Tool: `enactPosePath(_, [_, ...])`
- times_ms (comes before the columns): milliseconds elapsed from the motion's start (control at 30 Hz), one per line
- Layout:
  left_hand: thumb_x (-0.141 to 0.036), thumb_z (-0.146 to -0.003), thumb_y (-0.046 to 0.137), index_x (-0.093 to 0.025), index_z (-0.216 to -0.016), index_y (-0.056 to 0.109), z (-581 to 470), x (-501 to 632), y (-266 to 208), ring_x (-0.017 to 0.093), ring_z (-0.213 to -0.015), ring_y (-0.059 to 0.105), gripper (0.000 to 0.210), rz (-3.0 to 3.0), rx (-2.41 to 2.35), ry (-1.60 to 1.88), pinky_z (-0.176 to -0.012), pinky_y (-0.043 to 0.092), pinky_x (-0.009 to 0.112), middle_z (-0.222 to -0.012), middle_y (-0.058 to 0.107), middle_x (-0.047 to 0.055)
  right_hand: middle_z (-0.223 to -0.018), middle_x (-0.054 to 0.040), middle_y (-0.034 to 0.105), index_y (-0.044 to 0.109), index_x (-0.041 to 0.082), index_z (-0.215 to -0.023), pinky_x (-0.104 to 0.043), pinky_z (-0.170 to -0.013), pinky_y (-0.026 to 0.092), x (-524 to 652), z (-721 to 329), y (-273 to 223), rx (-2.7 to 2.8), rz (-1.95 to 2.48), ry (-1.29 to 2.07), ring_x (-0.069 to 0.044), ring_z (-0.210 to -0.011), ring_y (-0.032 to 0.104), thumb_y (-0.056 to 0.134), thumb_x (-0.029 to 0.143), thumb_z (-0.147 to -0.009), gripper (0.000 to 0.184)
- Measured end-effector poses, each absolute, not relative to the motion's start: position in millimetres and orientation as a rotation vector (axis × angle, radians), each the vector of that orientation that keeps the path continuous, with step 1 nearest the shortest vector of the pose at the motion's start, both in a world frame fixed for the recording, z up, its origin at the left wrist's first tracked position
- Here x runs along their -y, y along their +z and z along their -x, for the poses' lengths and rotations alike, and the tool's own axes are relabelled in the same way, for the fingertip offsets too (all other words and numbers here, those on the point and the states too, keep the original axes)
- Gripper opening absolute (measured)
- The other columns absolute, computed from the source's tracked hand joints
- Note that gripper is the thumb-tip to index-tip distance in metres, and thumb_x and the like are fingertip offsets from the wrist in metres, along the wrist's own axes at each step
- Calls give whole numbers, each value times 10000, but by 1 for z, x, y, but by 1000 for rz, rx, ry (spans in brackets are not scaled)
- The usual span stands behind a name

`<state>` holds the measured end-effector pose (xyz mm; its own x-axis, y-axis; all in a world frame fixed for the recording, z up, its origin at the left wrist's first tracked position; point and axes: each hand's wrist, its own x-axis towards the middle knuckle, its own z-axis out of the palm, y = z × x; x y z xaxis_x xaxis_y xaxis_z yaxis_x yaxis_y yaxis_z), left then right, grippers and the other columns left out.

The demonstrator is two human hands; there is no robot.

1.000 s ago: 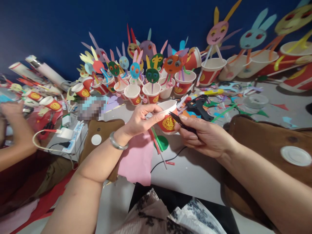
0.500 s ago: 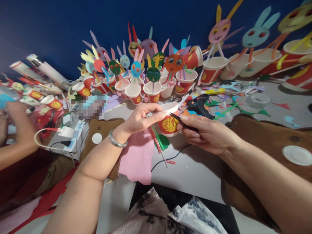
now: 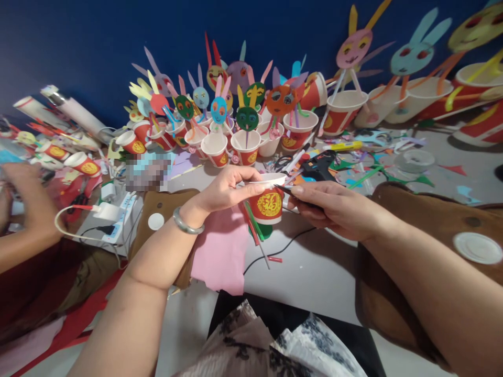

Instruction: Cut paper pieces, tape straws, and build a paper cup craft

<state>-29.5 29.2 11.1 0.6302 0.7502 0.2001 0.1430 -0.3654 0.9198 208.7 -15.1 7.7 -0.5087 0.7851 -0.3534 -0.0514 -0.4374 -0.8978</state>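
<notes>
My left hand (image 3: 236,188) is closed on the near-left rim of a red and white paper cup (image 3: 268,204) with a round yellow emblem. The cup stands upright, tipped only slightly. In my right hand (image 3: 334,204) is a slim black pointed tool (image 3: 286,189); fingers hide most of it, so its exact kind is unclear. The tip touches or nearly touches the cup just under the rim, on its right side. Below the cup lie red and green straws (image 3: 256,225) and a green paper piece (image 3: 267,231), partly covered.
Behind stand several paper cups (image 3: 214,149) bearing paper animal faces. A black glue gun (image 3: 319,166) and paper scraps lie at right. Brown pads (image 3: 416,272), pink paper (image 3: 220,256), a power strip (image 3: 122,217) and a black cable (image 3: 288,245) surround my arms. Another person's arm (image 3: 33,209) is at left.
The cup has shifted slightly left and down, and its emblem has turned leftward. My right hand has tilted a little, with the tool lying flatter near the rim.
</notes>
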Motion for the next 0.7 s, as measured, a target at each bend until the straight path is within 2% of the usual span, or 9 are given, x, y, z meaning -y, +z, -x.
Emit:
enactPosePath(100, [-438,-894,659,-135,-804,683,29,-29,13,106,-652,544,317,-1876,-690,744,-590,423,229,-726,632,35,-476,76,315,633,161,-775,-239,-410,71,14,-211,10,1244,1111,1996,-49,-434,169,658,523,-882,378])
enactPosePath(233, [-418,-895,661,-126,-809,688,29,-29,15,106,-658,559,305,-1904,-667,708,-602,440,226,-732,648,40,-466,74,327,626,166,-746,-233,-399,98,14,-213,11,1307,1121,1981,-53,-427,203,706,543,-830,394])
enactPosePath(433, [-425,-889,662,-125,-788,682,29,-29,15,105,-631,556,317,-1949,-696,677,-586,439,229,-717,653,40,-456,61,372,652,156,-748,-224,-408,160,15,-216,12,1503,1207,1782,-55,-424,269,648,563,-874,426])
enactPosePath(567, [-422,-881,675,-129,-764,682,30,-30,14,106,-637,566,316,-1957,-693,637,-598,447,227,-709,658,37,-442,48,415,676,159,-723,-234,-393,137,14,-221,10,1586,1221,1742,-54,-401,297,677,601,-840,457])
enactPosePath(700, [-391,-875,686,-139,-782,702,30,-29,13,111,-656,596,269,-1943,-677,584,-615,460,224,-731,685,40,-451,41,436,675,173,-692,-247,-389,116,13,-225,8,1573,1211,1776,-53,-402,307,727,558,-821,409])
